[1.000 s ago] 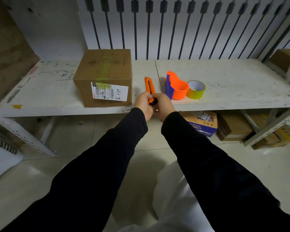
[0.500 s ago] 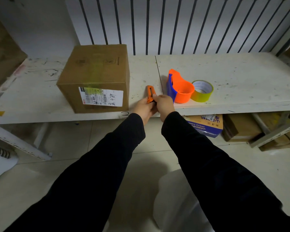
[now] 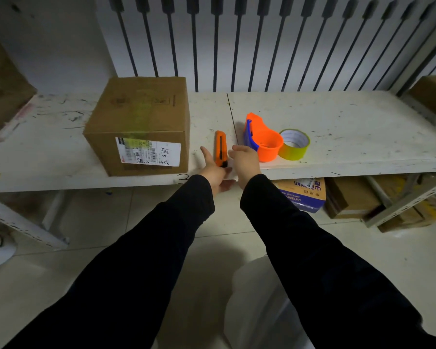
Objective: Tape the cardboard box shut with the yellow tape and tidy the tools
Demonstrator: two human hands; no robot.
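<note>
A closed cardboard box (image 3: 141,122) with a strip of yellow tape along its top and a white label on its front stands on the white shelf (image 3: 337,122). An orange utility knife (image 3: 220,147) lies flat on the shelf to the right of the box. My left hand (image 3: 213,170) and my right hand (image 3: 243,159) sit on either side of the knife's near end, fingers apart, holding nothing. An orange and blue tape dispenser (image 3: 262,139) stands right of the knife. Beside it lies the yellow tape roll (image 3: 293,144).
A wall with dark vertical bars rises behind the shelf. Under the shelf on the right sit a blue and tan box (image 3: 302,195) and brown cartons (image 3: 353,197). More cardboard stands at the far left (image 3: 0,81) and far right (image 3: 431,94). The floor is pale tile.
Both hands carried the orange knife forward from in front of the shelf edge, laid it flat on the shelf and let go; the fingers have spread apart.
</note>
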